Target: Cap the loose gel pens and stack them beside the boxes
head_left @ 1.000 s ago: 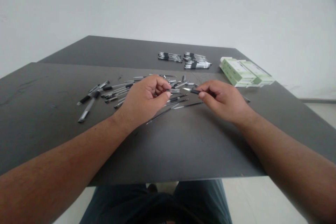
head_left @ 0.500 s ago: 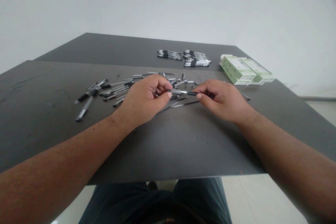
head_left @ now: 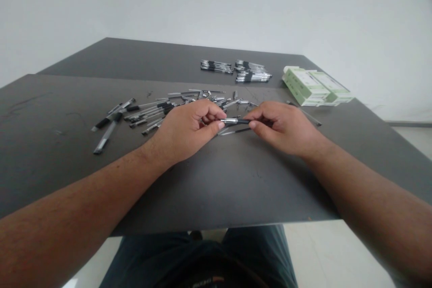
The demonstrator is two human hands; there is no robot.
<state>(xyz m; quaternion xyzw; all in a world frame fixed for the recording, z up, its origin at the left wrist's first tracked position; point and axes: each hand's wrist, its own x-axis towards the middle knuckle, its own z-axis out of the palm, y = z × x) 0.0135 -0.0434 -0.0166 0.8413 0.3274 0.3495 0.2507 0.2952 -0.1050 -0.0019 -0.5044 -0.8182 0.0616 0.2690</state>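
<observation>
A pen [head_left: 235, 121] with a clear part and a black grip lies level between my two hands, above the dark table. My left hand [head_left: 194, 128] pinches its clear end between thumb and fingers. On the black end, the thumb and fingers of my right hand [head_left: 278, 127] are closed. Behind and left of my hands lie many loose pen parts [head_left: 151, 112], some hidden by my left hand. Several pens with black grips [head_left: 110, 132] lie crossed farther left.
Bundled rows of pens [head_left: 251, 76] lie toward the back of the dark table [head_left: 216, 189]. Green and white boxes [head_left: 308, 87] stand at the back right. A thin rod [head_left: 312, 119] lies just beyond my right hand.
Both hands have come slightly closer together along the pen, and less of it shows between them. The view has shifted a little.
</observation>
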